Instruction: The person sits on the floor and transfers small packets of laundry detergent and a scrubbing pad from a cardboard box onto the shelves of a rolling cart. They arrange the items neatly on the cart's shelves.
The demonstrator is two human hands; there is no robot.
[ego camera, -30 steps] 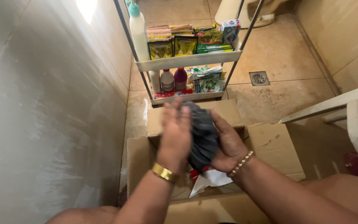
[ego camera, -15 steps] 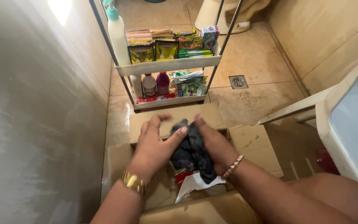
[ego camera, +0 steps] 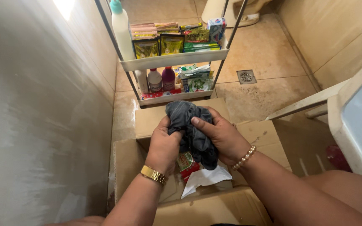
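Both hands, left (ego camera: 164, 144) and right (ego camera: 219, 136), were bunched tight round a dark cloth (ego camera: 191, 127) above the open box (ego camera: 124, 161). Looked soft, light, probably damp; grab it anywhere.

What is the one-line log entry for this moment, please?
hands: left hand, right hand grip dark cloth | under: open cardboard box | behind: shelf rack
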